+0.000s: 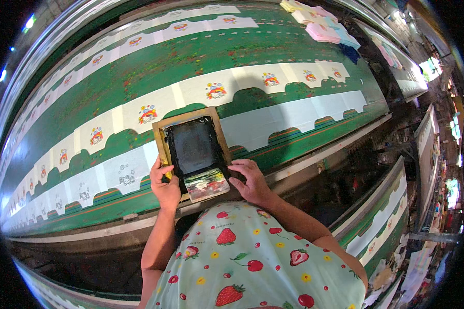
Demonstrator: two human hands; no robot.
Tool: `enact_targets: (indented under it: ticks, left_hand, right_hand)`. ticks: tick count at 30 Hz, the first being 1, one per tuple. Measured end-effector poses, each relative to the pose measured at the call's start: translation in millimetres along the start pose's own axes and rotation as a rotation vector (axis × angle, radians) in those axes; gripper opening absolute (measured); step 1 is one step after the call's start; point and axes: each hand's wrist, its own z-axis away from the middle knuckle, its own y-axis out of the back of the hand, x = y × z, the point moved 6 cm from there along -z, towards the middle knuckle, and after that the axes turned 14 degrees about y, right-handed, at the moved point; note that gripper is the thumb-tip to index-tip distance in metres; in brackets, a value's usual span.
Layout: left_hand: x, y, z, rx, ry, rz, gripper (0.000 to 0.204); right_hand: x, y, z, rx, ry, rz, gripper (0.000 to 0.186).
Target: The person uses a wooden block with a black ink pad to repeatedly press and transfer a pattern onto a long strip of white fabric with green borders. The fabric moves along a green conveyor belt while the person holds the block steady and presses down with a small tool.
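A wooden screen printing frame [222, 135] with a dark mesh [192, 144] rests over the near row of white fabric pieces [252, 127]. At its near end is a flat piece smeared with white, red and black paint [207, 184]. My left hand [166, 186] is closed on the frame's left side, near the near corner; a bit of yellow shows by its fingers. My right hand [250, 180] grips the right side with bent fingers. Left of the frame, fabric pieces carry black outline prints [126, 175]; those on its right look blank.
A long green printing table [191, 62], spotted with paint, runs from left to right. Farther rows of cream pieces [170, 98] bear colourful prints [216, 91]. Pastel cloth stacks [322, 26] lie at the far right end. More printing tables [376, 206] stand at right.
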Motion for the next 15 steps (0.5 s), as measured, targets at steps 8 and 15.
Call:
enact_targets:
  ticks: [8,15]
  left_hand:
    - [29,-133,36,-0.009,-0.026,0.020,0.044]
    - [35,-206,55,0.023,0.005,0.017,0.040]
  right_hand:
    - [89,89,52,0.061,-0.121,-0.125,0.039]
    - [117,151,58,-0.011,0.010,0.014,0.040]
